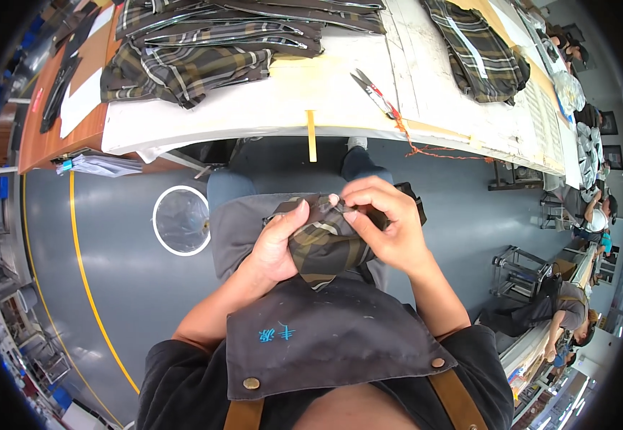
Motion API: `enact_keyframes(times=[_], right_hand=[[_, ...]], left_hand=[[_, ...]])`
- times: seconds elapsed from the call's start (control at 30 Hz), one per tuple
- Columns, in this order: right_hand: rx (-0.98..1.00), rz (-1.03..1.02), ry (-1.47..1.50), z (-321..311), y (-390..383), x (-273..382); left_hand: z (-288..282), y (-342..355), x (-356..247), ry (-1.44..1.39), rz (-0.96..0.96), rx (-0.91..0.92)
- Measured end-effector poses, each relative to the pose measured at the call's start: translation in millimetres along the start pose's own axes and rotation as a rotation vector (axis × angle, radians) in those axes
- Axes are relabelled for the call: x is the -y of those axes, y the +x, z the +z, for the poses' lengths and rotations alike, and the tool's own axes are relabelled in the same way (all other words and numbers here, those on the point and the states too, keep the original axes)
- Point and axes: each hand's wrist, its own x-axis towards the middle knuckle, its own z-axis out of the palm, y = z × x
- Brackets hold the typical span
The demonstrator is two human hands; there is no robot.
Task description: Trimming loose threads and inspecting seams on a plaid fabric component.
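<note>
Over my lap a bunched piece of dark plaid fabric point(322, 247) is held up between both hands. My left hand point(280, 240) is closed on its left side, the thumb lying on top and the fingers mostly hidden under the cloth. At the upper right edge, my right hand point(390, 226) pinches the fabric between thumb and fingertips, close to the left fingertips. The cloth hangs down in a point toward my dark grey apron point(326, 337). Whether anything small sits between the fingertips cannot be made out.
On the white table point(247, 122) ahead lie stacked plaid pieces point(189, 68), another plaid pile point(480, 50), and scissors point(372, 92) tied to an orange cord point(433, 152). A lined round bin point(182, 221) stands left of my legs. A co-worker point(558, 308) sits at the right.
</note>
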Motion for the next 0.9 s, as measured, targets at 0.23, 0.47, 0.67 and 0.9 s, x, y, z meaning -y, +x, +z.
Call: enact_keyframes(times=[0.23, 0.47, 0.67, 0.9], right_hand=[[-0.049, -0.047, -0.013, 2.6, 10.8, -24.0], [-0.015, -0.088, -0.227, 12.9, 22.3, -18.0], [-0.158, 0.098, 0.044, 18.0, 19.1, -48.2], [-0.271, -0.042, -0.264, 32.2, 27.5, -61.0]], left_hand=[[-16.2, 7.9, -8.9, -0.066, -0.019, 0.074], [-15.9, 15.7, -14.4, -0.114, -0.005, -0.085], [-19.9, 24.6, -13.4, -0.155, -0.087, -0.22], [-33.9, 27.7, -9.1, -0.01, -0.067, -0.219]])
